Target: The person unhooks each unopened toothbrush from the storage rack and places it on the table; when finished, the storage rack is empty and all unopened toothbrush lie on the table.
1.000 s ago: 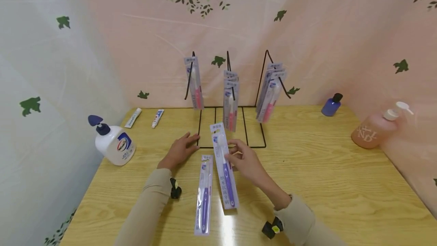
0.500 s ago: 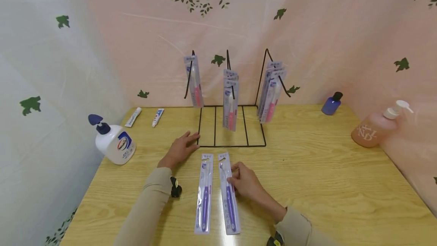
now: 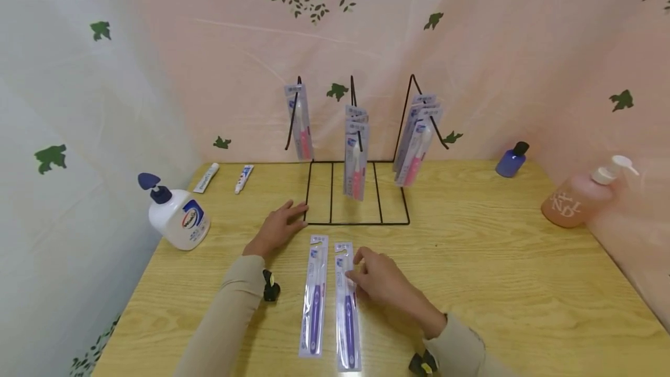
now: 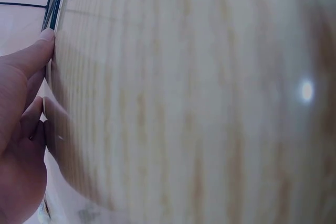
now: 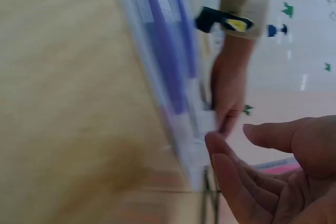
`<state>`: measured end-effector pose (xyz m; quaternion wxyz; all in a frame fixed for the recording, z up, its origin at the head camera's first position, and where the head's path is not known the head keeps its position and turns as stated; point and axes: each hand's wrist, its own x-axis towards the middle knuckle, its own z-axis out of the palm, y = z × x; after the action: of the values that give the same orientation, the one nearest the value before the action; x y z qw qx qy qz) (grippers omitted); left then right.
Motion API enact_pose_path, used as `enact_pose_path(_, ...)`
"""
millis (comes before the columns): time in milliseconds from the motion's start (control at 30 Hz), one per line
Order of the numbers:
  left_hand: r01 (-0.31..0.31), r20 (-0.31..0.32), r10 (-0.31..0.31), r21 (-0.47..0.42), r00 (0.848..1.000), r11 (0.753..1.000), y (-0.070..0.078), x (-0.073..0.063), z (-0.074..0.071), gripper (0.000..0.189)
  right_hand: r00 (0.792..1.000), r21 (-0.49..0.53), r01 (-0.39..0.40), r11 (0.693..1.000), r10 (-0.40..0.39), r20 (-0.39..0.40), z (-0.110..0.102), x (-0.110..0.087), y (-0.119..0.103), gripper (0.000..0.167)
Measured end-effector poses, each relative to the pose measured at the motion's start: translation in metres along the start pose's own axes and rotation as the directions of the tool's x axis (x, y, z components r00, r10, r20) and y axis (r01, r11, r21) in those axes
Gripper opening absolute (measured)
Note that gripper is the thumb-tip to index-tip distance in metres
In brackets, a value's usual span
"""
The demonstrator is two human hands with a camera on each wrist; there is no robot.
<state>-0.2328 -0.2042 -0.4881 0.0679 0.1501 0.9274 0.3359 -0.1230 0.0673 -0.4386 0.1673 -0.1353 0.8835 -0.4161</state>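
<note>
Two packaged toothbrushes with purple handles lie side by side on the wooden table in the head view, a left one [image 3: 314,295] and a right one [image 3: 348,313]. My right hand [image 3: 382,275] is beside the upper part of the right package, thumb tip over its edge. In the right wrist view a gap shows between thumb and fingers, with nothing in it, close to the blurred toothbrush package [image 5: 163,61]. My left hand [image 3: 277,227] rests at the front left corner of the black wire rack [image 3: 356,224], fingers extended. Its thumb [image 4: 37,51] meets the dark wire in the left wrist view.
Packaged pink toothbrushes hang from the rack's left [image 3: 300,124], middle [image 3: 356,162] and right [image 3: 416,150] hooks. Two small tubes [image 3: 206,178] and a white pump bottle [image 3: 180,220] stand left. At right are a blue bottle [image 3: 510,162] and a pink pump bottle [image 3: 576,199].
My right hand has brought the right toothbrush package down from near the rack and laid it beside the other, then loosened its fingers from it. The left hand has stayed at the rack.
</note>
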Motion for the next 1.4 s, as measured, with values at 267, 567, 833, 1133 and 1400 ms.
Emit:
enact_pose_path(267, 0.023, -0.008, -0.023, 0.012, 1.000, 1.000, 0.000, 0.000, -0.004, 0.050, 0.961, 0.047, 0.237, 0.970, -0.227, -0.156, -0.020, 0.055, -0.064, 0.038)
enact_pose_path(567, 0.024, -0.019, -0.024, 0.015, 1.000, 1.000, -0.003, 0.002, 0.002, 0.050, 0.831, 0.080, 0.392, 0.917, -0.315, -0.457, -0.012, 0.137, -0.104, 0.045)
enact_pose_path(833, 0.007, -0.034, -0.006, 0.049, 0.999, 0.999, -0.001, 0.002, 0.006, 0.048, 0.766, 0.147, 0.333, 0.932, -0.176, -0.618, -0.016, 0.191, -0.104, 0.046)
enact_pose_path(1133, -0.011, -0.045, 0.014, 0.059, 0.999, 0.998, -0.001, 0.003, 0.009, 0.046, 0.768, 0.298, 0.401, 0.866, -0.141, -0.625, -0.024, 0.219, -0.107, 0.038)
enact_pose_path(1400, -0.010, -0.066, 0.014, 0.063, 0.998, 0.998, 0.000, 0.003, 0.004, 0.046, 0.769, 0.346, 0.416, 0.841, -0.121, -0.628, -0.020, 0.209, -0.114, 0.032)
